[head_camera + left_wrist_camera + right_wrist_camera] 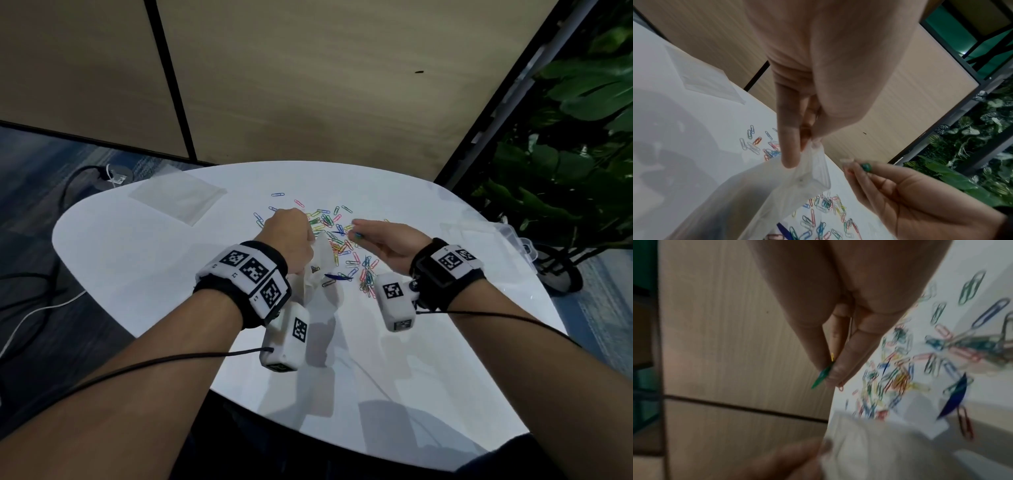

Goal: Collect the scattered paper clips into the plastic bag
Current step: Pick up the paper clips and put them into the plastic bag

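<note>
Colourful paper clips (337, 236) lie scattered over the middle of the white table (144, 260). My left hand (291, 236) pinches the top edge of a clear plastic bag (320, 260), which hangs down toward the table; the same bag (777, 186) droops below my left fingers (789, 146) in the left wrist view. My right hand (356, 234), raised just right of the bag, pinches a green paper clip (823, 374) between thumb and fingertips. The clip's end (866, 167) shows in the left wrist view too. More clips (898, 378) lie beneath my right hand.
A second flat clear bag (178, 197) lies at the table's far left. A clear plastic box (517, 240) sits at the right edge. Wood-panel wall behind, green plants (575, 137) at right, cables (51, 301) on the floor at left.
</note>
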